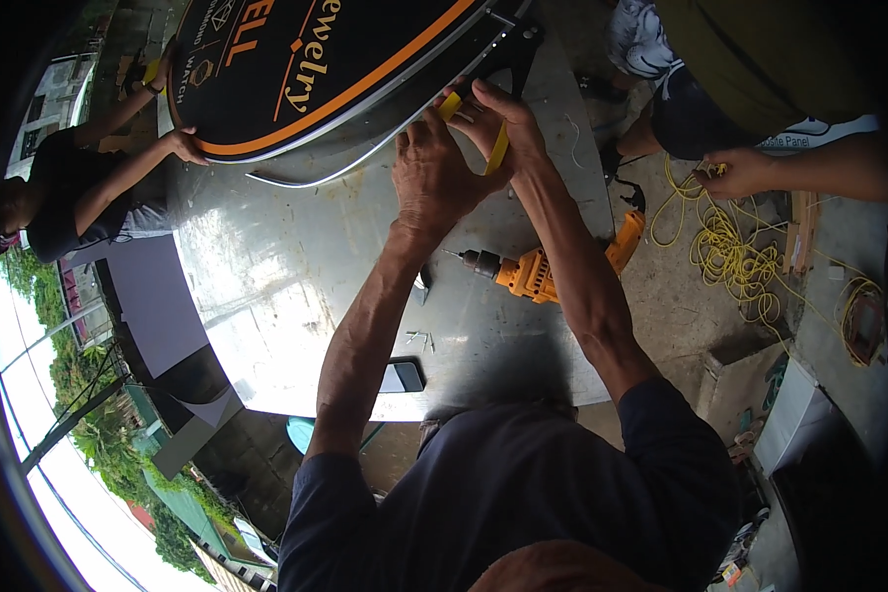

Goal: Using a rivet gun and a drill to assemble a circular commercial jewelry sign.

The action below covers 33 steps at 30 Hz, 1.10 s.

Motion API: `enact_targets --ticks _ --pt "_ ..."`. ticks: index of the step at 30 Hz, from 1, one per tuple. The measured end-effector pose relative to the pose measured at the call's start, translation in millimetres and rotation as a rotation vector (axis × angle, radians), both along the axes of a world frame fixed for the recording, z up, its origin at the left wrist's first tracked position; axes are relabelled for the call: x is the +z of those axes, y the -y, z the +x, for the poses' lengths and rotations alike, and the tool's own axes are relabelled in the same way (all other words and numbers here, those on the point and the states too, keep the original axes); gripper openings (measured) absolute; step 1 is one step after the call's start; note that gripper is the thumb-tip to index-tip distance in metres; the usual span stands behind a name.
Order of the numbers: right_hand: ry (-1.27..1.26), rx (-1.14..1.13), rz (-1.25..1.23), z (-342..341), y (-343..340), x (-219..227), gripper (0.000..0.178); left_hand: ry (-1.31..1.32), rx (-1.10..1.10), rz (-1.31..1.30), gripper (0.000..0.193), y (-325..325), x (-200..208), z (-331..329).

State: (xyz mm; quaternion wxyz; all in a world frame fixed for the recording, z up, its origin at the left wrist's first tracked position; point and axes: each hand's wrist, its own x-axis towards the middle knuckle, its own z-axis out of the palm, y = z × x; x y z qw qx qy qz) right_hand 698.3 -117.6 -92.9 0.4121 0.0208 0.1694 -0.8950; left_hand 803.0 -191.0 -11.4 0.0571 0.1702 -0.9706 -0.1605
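Observation:
A round black sign (335, 74) with an orange ring lies at the far side of the metal-topped table (276, 286). A thin curved metal strip (350, 170) runs along its near edge. My left hand (429, 183) is closed at this edge, its fingers curled and its thumb against a bent yellow strip (498, 148). My right hand (513, 123) grips the yellow strip too, its thumb near the metal strip; the fingers partly hide it. Below the hands, an orange power drill (533, 274) lies on the table, partly under my right forearm.
A co-worker at left holds the sign's rim with a hand (183, 145). Another person's hand (730, 175) at right holds yellow cord (730, 252), tangled on the floor. A phone (402, 376) and several small fasteners (420, 340) lie near the table's front edge.

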Motion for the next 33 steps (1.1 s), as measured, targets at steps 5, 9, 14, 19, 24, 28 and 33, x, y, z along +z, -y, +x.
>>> enact_targets --ticks 5,9,14,19,24,28,33 --pt "-0.039 -0.128 0.235 2.8 26.0 4.7 0.020 -0.022 -0.114 0.134 0.064 29.7 -2.8 -2.8" --pt "0.082 -0.373 0.488 4.2 59.3 9.3 0.027 -0.084 -0.156 0.113 0.042 49.0 -4.8 -2.4" --pt "0.041 -0.338 0.521 2.2 48.8 10.8 0.036 -0.151 -0.213 0.212 0.045 56.3 -8.8 5.6" --pt "-0.131 -0.004 0.742 0.0 -45.0 23.3 0.044 -0.176 -0.179 0.110 0.033 83.4 -8.1 1.0" --pt "-0.251 0.095 0.599 -28.8 -98.6 34.1 0.029 -0.301 -0.284 0.139 0.026 78.0 -16.3 2.0" --pt "-0.204 0.070 0.533 -23.6 -90.8 30.8 0.028 -0.298 -0.247 0.143 0.025 74.4 -17.2 4.4" --pt "-0.148 0.022 0.556 -18.4 -80.4 27.9 0.027 -0.354 -0.231 0.101 0.023 79.7 -12.3 0.5"
